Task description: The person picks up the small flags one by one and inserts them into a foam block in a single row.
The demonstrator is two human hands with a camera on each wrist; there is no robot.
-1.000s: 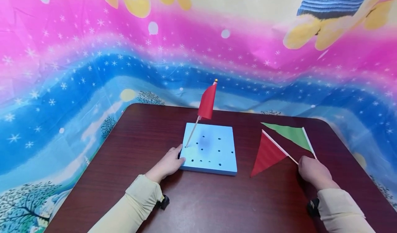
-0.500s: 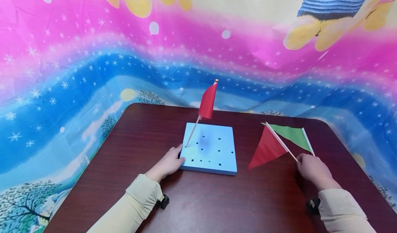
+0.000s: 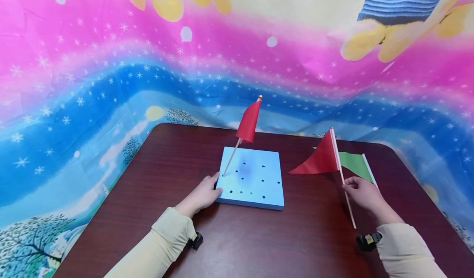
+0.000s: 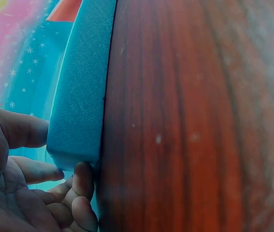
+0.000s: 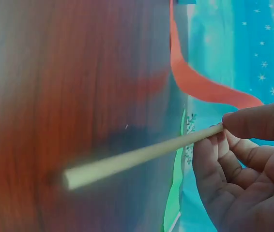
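Note:
A light blue foam board (image 3: 272, 187) with several small holes lies on the table. My left hand (image 3: 201, 193) grips its left edge, thumb at the near corner; the left wrist view shows the fingers against the board's side (image 4: 81, 82). A red flag (image 3: 249, 123) stands tilted in a hole by that edge. To the right of the board, my right hand (image 3: 364, 195) pinches the wooden stick of a second red flag (image 3: 326, 154) between thumb and fingers. The stick's lower end (image 5: 122, 162) points free above the table. Behind that hand lies a green flag (image 3: 356, 163), partly hidden.
The dark wooden table (image 3: 281, 245) ends at a rounded far edge. Directly beyond it hangs a colourful curtain (image 3: 229, 64) with bears and snowflakes. Black wrist cameras (image 3: 368, 242) are strapped at both sleeves.
My right hand has lifted the second red flag off the table and turned it from slanted to nearly upright. The hand has shifted slightly left. My left hand and the board stay put.

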